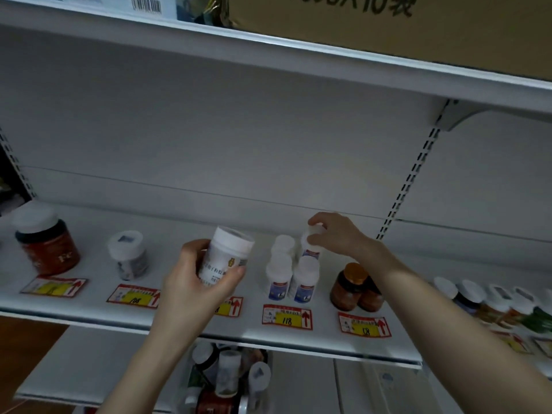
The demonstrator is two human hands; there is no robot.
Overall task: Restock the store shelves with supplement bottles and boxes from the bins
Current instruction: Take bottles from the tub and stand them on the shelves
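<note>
Left hand [191,282]: fingers [194,248] and thumb curled round a large white bottle [228,253], held tilted above the front of the shelf [179,319]. Right hand [339,231]: fingers [321,218] pinching the cap of a small white bottle [310,251], at the back of a group of blue-labelled white bottles [279,279] just beneath that hand. Under the right wrist, two amber bottles [348,286]; below the left forearm, a bin [227,380] of mixed bottles.

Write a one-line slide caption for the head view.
Left hand holds a large white plastic bottle; right hand grips a small white blue-labelled bottle among matching ones on the white shelf.
</note>
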